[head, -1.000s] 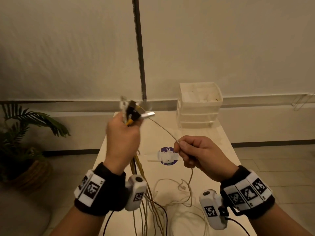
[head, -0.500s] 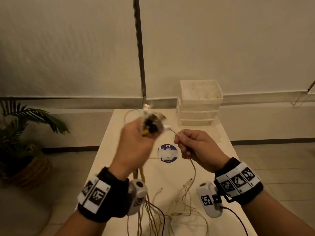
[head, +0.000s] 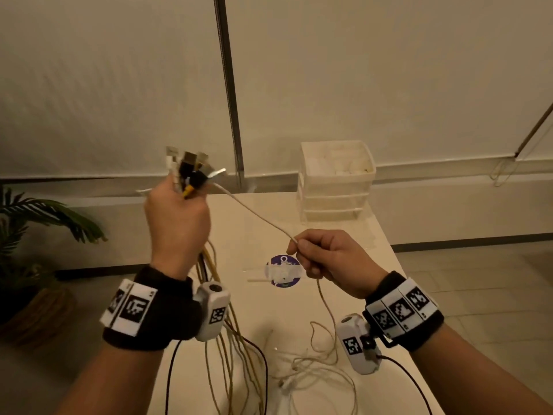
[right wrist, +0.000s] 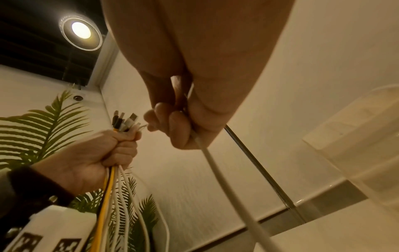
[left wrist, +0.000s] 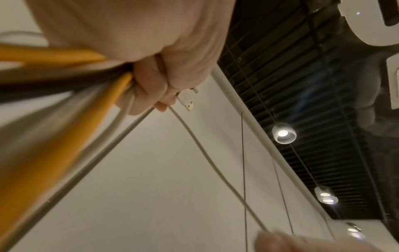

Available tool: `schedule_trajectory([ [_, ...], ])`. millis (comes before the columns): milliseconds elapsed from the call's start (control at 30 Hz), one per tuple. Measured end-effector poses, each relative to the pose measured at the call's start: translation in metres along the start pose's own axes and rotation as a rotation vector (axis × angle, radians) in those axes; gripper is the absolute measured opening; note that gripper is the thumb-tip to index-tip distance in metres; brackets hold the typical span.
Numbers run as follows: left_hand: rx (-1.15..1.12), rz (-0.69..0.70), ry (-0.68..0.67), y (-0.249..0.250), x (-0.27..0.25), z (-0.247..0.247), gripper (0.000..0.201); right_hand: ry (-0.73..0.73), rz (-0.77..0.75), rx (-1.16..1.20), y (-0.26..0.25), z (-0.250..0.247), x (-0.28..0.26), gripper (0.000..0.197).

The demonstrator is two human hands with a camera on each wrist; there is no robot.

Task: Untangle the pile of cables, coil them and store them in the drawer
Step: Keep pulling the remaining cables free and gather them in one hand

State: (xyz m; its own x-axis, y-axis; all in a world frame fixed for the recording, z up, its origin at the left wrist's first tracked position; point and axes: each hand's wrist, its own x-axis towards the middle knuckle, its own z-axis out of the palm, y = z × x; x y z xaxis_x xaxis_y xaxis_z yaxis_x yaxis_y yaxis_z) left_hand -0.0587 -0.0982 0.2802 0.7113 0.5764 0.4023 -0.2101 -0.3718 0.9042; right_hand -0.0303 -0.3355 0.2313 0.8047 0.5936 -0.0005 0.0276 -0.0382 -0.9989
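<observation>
Compared with half a second ago, the left hand (head: 176, 217) has risen and swung away to the left, and the white cable (head: 254, 215) between the hands now runs as a taut straight line instead of a short slack bit. That suggests one strand is being drawn out of the bundle, so untangling is under way; coiling and storing look not yet begun.

The left hand is fisted round a bundle of cables (right wrist: 114, 184), its plug ends (head: 188, 167) fanning up above the knuckles: flat metal USB tips, black and white housings, one yellow. Below the fist, smooth round yellow, white and black cords hang toward the near edge of the worktop (head: 248, 307). The right hand (head: 332, 259) pinches the white cable between thumb and curled fingers; the rest drops into loose thin loops (head: 314, 369) lying near the near edge. A translucent ribbed plastic drawer unit (head: 335, 181) stands at the far right corner of the worktop, its drawers apparently closed. A round purple sticker (head: 282, 271) sits mid-worktop.
</observation>
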Motion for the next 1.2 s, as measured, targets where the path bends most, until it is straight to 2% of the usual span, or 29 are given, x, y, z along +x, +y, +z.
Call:
schedule_trajectory([
  [67,-0.129,-0.049,0.113,0.001,0.009,-0.010,0.008,0.011,0.011,-0.064,0.005,-0.001,0.003,0.024],
  [167,-0.278,-0.089,0.284,0.007,0.021,-0.028,0.010,0.060,0.056,-0.129,0.021,-0.004,0.005,0.023],
  [233,-0.287,-0.104,0.301,0.011,0.019,-0.035,0.009,0.092,0.100,-0.088,0.029,-0.007,0.004,0.025],
  [367,-0.163,-0.070,0.090,0.009,-0.005,-0.032,0.009,0.105,0.118,-0.001,0.021,-0.004,0.004,0.027],
  [433,-0.090,-0.023,-0.008,0.011,-0.016,-0.025,0.029,0.095,0.094,0.023,0.013,-0.003,0.005,0.027],
  [533,0.035,0.111,-0.046,0.018,-0.031,-0.013,0.060,0.112,0.059,0.059,0.004,-0.006,0.009,0.026],
  [633,0.067,0.206,-0.049,0.018,-0.036,-0.008,0.074,0.174,0.047,0.052,0.001,-0.011,0.012,0.026],
  [700,0.042,0.220,-0.100,0.018,-0.039,-0.006,0.063,0.209,0.051,0.048,0.002,-0.012,0.010,0.026],
  [800,0.073,0.210,-0.299,0.018,-0.046,0.004,0.025,0.217,0.051,0.039,0.001,-0.012,0.006,0.025],
  [867,0.081,0.207,-0.442,0.016,-0.051,0.014,0.026,0.199,0.041,0.032,-0.002,-0.011,0.004,0.025],
  [967,0.123,0.247,-0.562,0.011,-0.055,0.029,0.046,0.125,0.026,0.015,-0.011,-0.007,0.001,0.027],
  [1033,0.178,0.279,-0.585,0.008,-0.057,0.035,0.048,0.074,0.002,-0.001,-0.018,-0.003,0.000,0.028],
  [1100,0.246,0.322,-0.566,0.006,-0.057,0.037,0.039,0.049,-0.026,-0.023,-0.022,-0.002,-0.002,0.029],
  [1200,0.293,0.311,-0.437,0.009,-0.052,0.033,0.048,0.036,-0.043,-0.011,-0.019,-0.006,-0.003,0.026],
])
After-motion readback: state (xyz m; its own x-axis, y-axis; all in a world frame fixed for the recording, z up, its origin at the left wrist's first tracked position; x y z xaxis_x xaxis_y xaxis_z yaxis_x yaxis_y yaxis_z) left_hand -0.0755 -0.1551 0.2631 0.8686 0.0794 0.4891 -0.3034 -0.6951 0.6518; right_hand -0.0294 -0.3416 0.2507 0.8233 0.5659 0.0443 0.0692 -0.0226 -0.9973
